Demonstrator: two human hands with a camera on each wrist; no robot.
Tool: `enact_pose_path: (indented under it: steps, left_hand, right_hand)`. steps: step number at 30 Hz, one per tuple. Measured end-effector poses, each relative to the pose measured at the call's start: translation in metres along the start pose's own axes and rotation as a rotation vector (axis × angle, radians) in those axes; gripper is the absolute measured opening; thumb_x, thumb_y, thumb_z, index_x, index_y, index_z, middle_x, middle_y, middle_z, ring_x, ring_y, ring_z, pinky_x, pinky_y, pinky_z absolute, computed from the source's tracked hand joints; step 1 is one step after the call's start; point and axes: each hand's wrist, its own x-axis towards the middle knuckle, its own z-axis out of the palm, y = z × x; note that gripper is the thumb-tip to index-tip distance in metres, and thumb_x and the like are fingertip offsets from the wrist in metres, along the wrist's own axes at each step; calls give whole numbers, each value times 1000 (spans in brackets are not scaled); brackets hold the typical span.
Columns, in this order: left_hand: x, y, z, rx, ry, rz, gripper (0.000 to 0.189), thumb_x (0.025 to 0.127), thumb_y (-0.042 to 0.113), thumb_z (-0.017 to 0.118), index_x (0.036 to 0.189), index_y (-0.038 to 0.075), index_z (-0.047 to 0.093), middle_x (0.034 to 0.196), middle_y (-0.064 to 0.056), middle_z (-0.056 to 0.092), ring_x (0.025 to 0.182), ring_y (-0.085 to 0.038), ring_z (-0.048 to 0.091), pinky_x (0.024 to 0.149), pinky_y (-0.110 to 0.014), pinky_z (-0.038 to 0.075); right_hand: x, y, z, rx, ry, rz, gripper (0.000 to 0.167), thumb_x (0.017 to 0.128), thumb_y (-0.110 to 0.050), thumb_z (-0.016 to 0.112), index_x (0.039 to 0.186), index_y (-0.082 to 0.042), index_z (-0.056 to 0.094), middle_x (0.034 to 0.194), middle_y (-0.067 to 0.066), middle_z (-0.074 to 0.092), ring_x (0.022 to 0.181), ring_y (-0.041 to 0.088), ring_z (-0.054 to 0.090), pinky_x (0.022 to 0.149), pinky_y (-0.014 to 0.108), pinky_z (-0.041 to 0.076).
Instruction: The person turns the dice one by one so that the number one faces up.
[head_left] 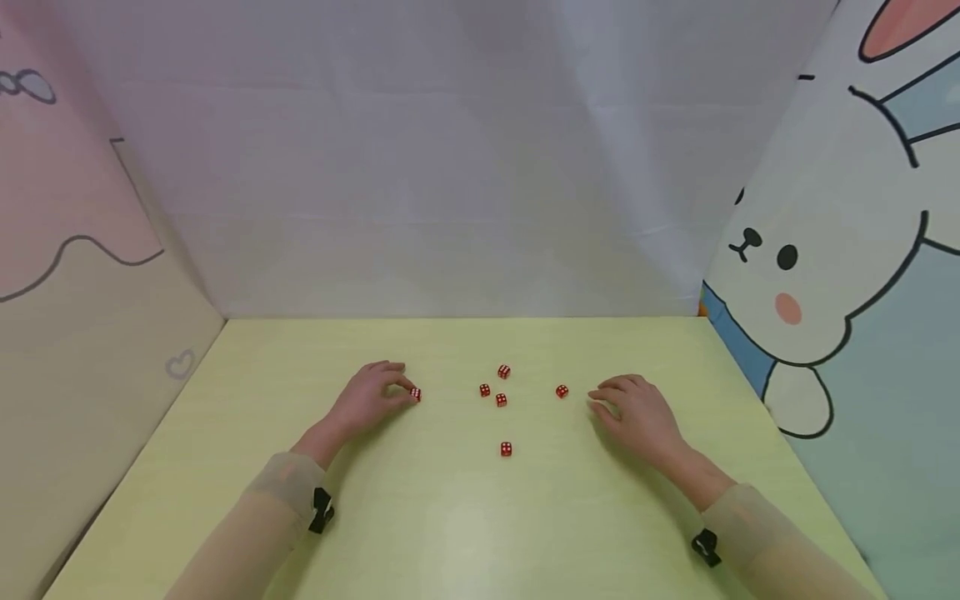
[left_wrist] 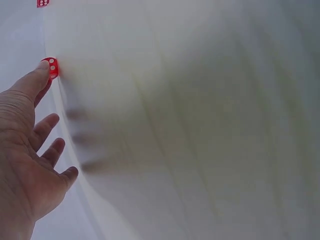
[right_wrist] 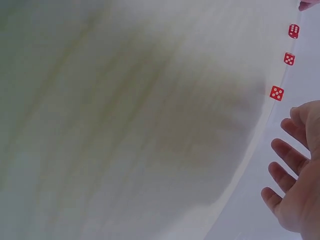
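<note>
Head view: what's in the left grip (head_left: pixel 369 394)?
– A red die (head_left: pixel 416 395), pinched, left of five other dice (head_left: pixel 501 400) on the surface (head_left: pixel 420 517).
– And the right grip (head_left: pixel 637 417)?
– Released, fingers relaxed, near the rightmost die (head_left: pixel 562 391).

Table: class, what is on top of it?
Five red dice rest on the table; the left hand pinches a sixth die. Whatever lies beneath the dice and arms is covered.
</note>
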Motion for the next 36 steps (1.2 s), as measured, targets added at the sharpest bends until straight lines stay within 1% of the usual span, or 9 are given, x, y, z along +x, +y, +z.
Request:
enact_pose_path:
  steps: [3,7,13,20,23,29,36]
  left_hand:
    - [-1,2,-1,-21,1,-17,18,93,31,77,103,16,80,145,-18,57,141,-44,40,117,-59,29]
    - [-2,4,-2,-41,12,-22,16,93,30,78,100,16,80,145,-17,57,141,-43,40,117,-59,30]
    - [-5,2,0,-38,34,-25,17,93,30,78,100,15,80,143,-15,59,139,-42,43,116,-59,31]
    - [-6,1,2,-54,40,-33,18,93,30,78,102,15,79,144,-13,59,140,-41,42,117,-58,31]
    - [-6,1,2,-46,53,-21,18,93,30,78,102,15,79,143,-14,59,141,-42,41,117,-59,30]
    - [-5,-1,2,-44,55,-20,17,93,30,78,100,16,79,143,-14,59,141,-42,41,117,-59,30]
    - [-6,-1,3,-37,48,-18,17,93,30,78,101,15,79,143,-14,59,140,-42,42,116,-58,31]
  right_hand:
    - [4,2,1,34,-12,33,22,96,-21,73,114,-9,79,117,12,71,115,38,58,96,56,50]
    - [10,3,2,74,-15,65,23,96,-20,73,115,-8,78,118,13,70,117,40,57,98,57,48]
    - [17,4,6,123,-31,98,23,96,-20,73,116,-8,78,121,13,69,120,41,55,102,58,46]
    - [25,2,7,123,-41,69,24,96,-19,74,117,-8,77,121,14,69,120,41,56,102,58,46]
    - [30,1,8,142,-38,60,24,96,-18,74,117,-8,77,121,14,70,120,41,56,104,57,45]
    - [37,-2,10,195,-47,82,22,95,-15,75,115,-7,77,120,14,70,121,42,55,106,57,43]
    - [43,-7,13,177,-90,74,23,96,-15,73,117,-9,77,125,15,68,126,45,50,108,60,39]
